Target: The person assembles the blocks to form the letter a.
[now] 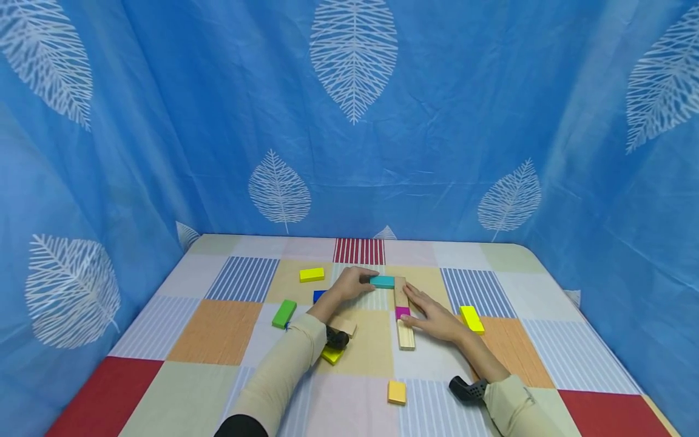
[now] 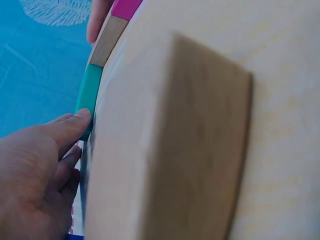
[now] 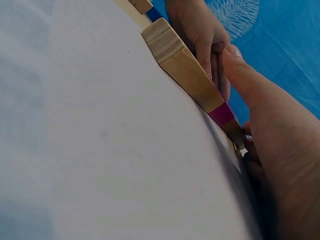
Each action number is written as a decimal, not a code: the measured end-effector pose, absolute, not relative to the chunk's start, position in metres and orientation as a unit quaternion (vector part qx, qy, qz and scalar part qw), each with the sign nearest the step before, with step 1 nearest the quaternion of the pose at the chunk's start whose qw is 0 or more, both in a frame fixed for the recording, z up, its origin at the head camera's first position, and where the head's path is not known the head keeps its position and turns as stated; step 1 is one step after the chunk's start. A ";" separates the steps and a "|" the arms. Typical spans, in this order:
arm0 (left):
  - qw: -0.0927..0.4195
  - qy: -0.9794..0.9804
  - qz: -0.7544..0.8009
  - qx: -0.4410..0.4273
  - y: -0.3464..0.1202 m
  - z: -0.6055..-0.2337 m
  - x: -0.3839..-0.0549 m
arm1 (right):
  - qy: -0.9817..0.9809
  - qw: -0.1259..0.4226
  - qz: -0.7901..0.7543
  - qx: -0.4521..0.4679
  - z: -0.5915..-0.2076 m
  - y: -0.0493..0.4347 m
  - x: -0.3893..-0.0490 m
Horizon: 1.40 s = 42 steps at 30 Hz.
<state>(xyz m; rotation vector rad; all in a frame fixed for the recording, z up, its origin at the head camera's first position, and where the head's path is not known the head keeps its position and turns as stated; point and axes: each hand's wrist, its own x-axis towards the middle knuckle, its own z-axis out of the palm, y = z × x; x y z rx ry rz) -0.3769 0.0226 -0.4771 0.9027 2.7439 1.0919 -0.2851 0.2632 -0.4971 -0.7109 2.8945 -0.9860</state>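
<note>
I'd be pushing teal block [image 1: 384, 282] lightly, squaring it against far wooden block [image 1: 400, 294] near surface [image 1: 349, 403] middle, not skewing magenta block [image 1: 401, 311]. Left hand [image 1: 349, 285] pinching teal block's left end; right hand [image 1: 438, 320] angling inward, grip released, fingers touching far wooden block's right side.

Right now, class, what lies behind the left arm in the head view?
A blue block, a wooden block and a yellow block show partly; their covered portions cannot be seen there.
</note>
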 end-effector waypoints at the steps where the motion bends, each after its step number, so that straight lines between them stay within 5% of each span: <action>1: 0.026 0.888 0.354 0.292 0.022 -0.477 -0.377 | 0.922 0.001 -0.314 -0.226 -0.497 0.263 -0.285; 21: 0.039 0.874 0.389 0.290 0.006 -0.469 -0.379 | 0.915 -0.009 -0.316 -0.251 -0.496 0.260 -0.283; 33: -0.062 0.874 0.425 0.228 -0.071 -0.453 -0.385 | 0.920 -0.005 -0.300 -0.253 -0.498 0.263 -0.282; 42: -0.008 0.882 0.452 0.133 -0.113 -0.466 -0.385 | 0.918 -0.007 -0.303 -0.254 -0.497 0.262 -0.281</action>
